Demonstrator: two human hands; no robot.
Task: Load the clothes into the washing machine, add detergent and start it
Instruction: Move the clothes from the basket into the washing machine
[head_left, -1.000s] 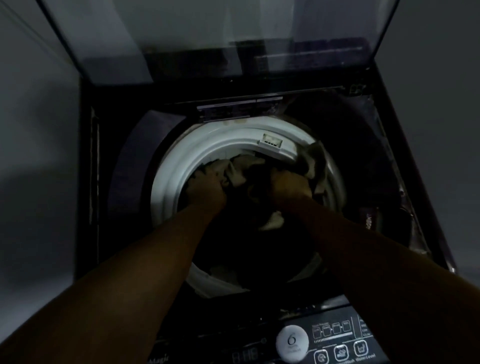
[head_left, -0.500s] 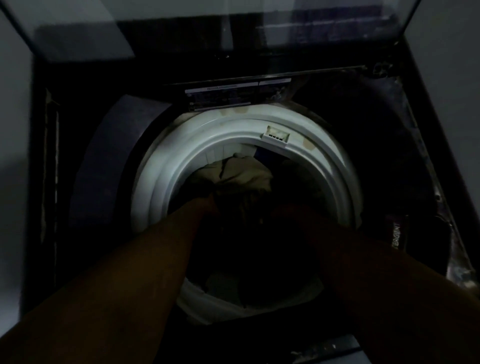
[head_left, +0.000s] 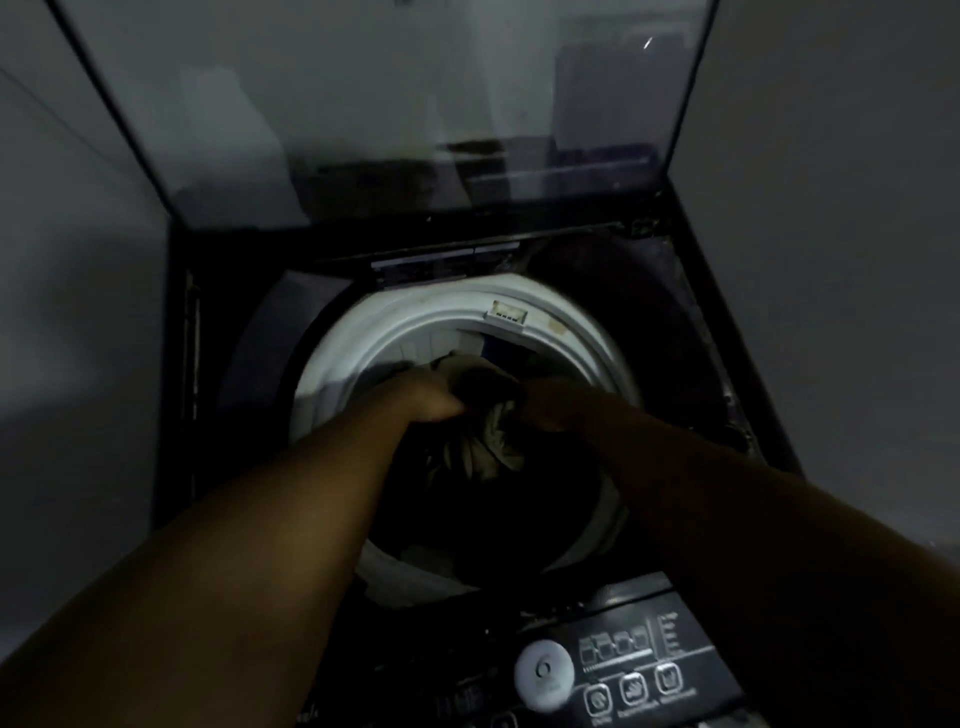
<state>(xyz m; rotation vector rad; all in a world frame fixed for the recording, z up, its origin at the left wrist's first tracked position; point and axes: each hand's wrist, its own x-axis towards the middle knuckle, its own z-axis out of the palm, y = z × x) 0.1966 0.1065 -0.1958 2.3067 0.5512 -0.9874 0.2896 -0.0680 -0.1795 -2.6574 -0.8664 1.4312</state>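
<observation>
A dark top-loading washing machine (head_left: 691, 332) stands open below me, its white drum rim (head_left: 363, 332) ringing a dark tub. A bunched khaki garment (head_left: 491, 436) hangs in the drum mouth. My left hand (head_left: 426, 397) grips its left side and my right hand (head_left: 550, 410) grips its right side, both at rim height. The tub's depth below the cloth is too dark to read.
The glass lid (head_left: 363, 114) stands raised at the back. The control panel (head_left: 639, 670) with a round white dial (head_left: 544, 674) lies at the front edge. Grey walls close in on both sides.
My hands went deep into the tub with the garment, then came back up to rim height still holding it. The view tilted up, showing lid and panel.
</observation>
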